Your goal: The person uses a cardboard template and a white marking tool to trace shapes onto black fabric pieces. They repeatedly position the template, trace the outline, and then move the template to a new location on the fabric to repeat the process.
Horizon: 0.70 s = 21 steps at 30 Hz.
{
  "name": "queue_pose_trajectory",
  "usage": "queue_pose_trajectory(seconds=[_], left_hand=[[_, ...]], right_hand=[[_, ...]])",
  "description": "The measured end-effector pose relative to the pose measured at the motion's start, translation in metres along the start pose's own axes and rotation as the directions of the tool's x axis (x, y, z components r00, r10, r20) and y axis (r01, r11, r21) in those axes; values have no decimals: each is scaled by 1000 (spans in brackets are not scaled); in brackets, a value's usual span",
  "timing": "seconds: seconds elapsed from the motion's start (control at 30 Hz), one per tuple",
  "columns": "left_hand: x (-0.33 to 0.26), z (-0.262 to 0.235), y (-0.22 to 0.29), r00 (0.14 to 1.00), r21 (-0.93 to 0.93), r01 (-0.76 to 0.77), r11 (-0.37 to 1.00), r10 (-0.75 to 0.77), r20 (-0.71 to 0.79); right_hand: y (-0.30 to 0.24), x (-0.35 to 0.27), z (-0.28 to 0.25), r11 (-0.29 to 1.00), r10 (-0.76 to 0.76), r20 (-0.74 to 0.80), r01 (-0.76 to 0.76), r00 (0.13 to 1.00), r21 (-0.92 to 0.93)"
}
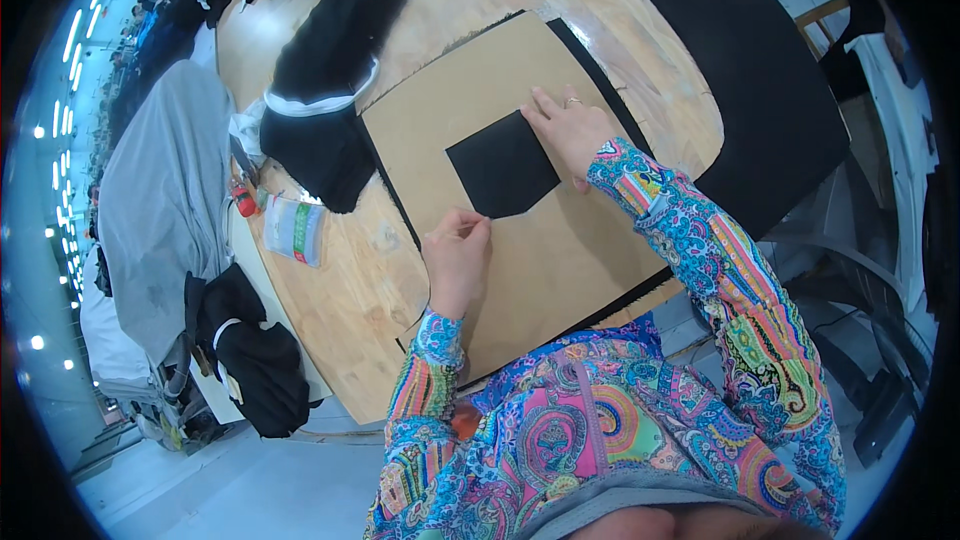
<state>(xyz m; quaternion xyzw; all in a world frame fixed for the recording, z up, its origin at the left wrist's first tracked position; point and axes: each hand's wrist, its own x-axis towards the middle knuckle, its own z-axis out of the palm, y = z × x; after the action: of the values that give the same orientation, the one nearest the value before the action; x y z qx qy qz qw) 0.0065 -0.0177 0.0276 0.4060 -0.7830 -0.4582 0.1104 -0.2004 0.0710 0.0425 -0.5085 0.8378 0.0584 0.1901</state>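
A brown cardboard sheet (410, 120) lies on black fabric (610, 90) that sticks out along its edges. In its middle is a pocket-shaped black area (503, 168); I cannot tell whether it is a cloth piece on top or an opening onto the fabric below. My left hand (458, 252) is closed in a pinch at the lower left corner of this shape. What its fingertips hold, if anything, is too small to make out. Beside the shape's upper right edge my right hand (572, 133) lies on the cardboard, fingers stretched out, holding nothing.
A large black fabric piece (770, 70) hangs over the wooden table (340, 320) on the right. Bundled black cloth with a white band (325, 100) lies at the left, near a small clear plastic bag (293, 230) and a red-handled tool (243, 202). Grey cloth (165, 200) drapes farther left.
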Motion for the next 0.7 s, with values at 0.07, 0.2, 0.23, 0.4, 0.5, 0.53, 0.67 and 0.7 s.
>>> queue_pose_trajectory(seconds=[0.07,0.2,0.23,0.4,0.5,0.53,0.67,0.7], left_hand=[[1,-7,-11,999,8,-15,1000,15,-40],[2,-10,-27,996,24,-47,999,49,-80],[3,-11,-27,996,23,-49,999,51,-76],[5,-13,-24,998,-206,60,977,-59,15],[2,-15,-24,998,-276,68,959,-67,12],[1,-15,-25,998,-252,57,966,-59,-1],[3,-10,-29,1000,-143,20,990,-23,-14],[4,-9,-29,1000,-111,12,994,-13,-8]], right_hand=[[-2,0,-1,1000,-6,4,6,1000,6],[-2,1,0,1000,-17,-6,17,1000,-4],[-2,1,0,1000,-16,-3,16,1000,-3],[0,1,2,1000,3,-2,-3,1000,-19],[-2,0,0,1000,-4,8,4,1000,-15],[-3,0,-2,1000,-4,11,4,1000,-17],[-2,1,0,1000,-11,3,11,1000,-15],[-2,1,-1,1000,-11,11,11,1000,-12]])
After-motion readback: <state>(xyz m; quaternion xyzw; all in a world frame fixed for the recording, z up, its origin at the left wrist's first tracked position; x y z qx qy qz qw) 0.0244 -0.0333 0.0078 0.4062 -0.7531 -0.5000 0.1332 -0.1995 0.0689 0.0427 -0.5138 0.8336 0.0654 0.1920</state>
